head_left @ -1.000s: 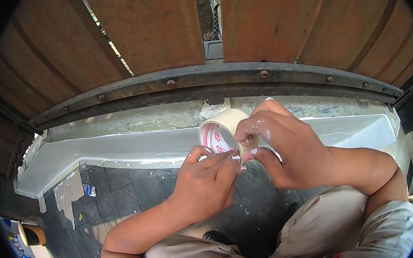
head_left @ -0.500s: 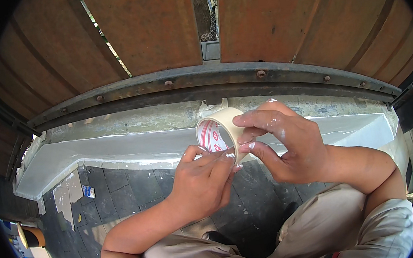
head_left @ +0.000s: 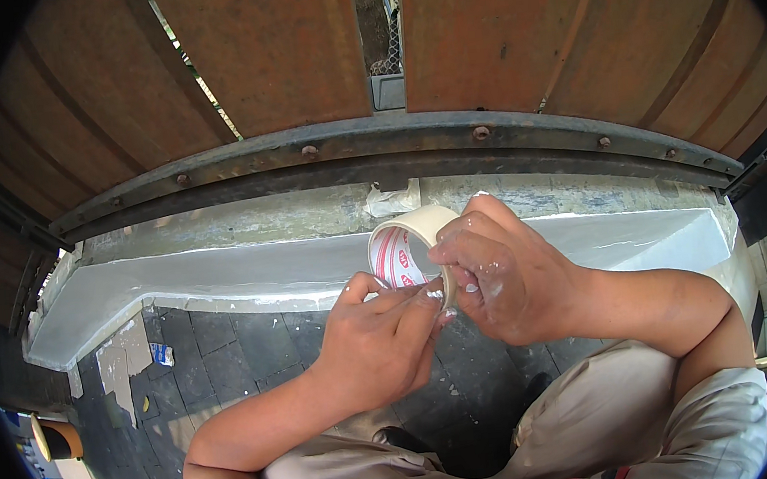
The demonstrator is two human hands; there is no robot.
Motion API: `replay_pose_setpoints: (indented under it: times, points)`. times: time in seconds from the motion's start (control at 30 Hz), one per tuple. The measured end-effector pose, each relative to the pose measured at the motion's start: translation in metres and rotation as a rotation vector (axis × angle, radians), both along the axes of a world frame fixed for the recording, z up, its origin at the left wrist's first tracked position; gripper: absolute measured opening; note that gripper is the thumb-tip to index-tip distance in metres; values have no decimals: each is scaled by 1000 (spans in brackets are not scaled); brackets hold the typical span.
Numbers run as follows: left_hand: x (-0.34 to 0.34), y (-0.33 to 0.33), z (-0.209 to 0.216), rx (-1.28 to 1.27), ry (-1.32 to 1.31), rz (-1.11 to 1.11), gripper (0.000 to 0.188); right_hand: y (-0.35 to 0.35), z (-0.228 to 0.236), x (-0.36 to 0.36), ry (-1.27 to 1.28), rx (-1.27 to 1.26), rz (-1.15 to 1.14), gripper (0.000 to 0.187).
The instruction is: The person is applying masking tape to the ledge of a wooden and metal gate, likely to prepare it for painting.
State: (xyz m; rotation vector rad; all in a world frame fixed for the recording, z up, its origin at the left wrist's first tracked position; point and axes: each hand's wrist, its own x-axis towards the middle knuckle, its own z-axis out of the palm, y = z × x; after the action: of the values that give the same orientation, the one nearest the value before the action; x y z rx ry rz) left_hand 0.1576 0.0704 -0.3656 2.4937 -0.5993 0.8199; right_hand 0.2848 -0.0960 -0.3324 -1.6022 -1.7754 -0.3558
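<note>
A wide cream roll of masking tape (head_left: 396, 255) is held up in front of me, its white core with red print turned toward the left. My left hand (head_left: 370, 341) is closed on its lower rim, fingertips and thumb pinching the edge. Curled against the roll's right side is my right hand (head_left: 519, 278), its fingers folded and its thumb pressed in by the tape edge. The folded fingers hide whether a loose tape end is between them. White paint specks mark both hands.
Behind the roll runs a low ledge with a grey-painted face (head_left: 223, 276) edged in white. Above it stands a brown panelled gate (head_left: 285, 47) with a bolted metal rail (head_left: 392, 134). Torn cardboard (head_left: 127, 362) and a small blue packet (head_left: 163, 354) lie on dark paving (head_left: 208, 373).
My right hand has turned and folded its fingers, where before its thumb and fingers were spread along the roll's edge. My left hand and the roll have hardly moved.
</note>
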Motion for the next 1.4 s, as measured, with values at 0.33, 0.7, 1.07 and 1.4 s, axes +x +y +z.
replay_pose_setpoints:
  times: [0.33,0.7,1.07,1.4]
  points:
    - [-3,5,3,-111,53,72,25,-5,12,6,249,25,-159,28]
    - [1,-3,-2,-132,28,59,23,-3,-10,8,183,-30,-149,25]
    - [3,4,-5,-158,80,184,25,1,-3,2,294,-53,-168,13]
    - [2,4,-3,-180,167,253,24,2,-13,2,267,-42,-98,30]
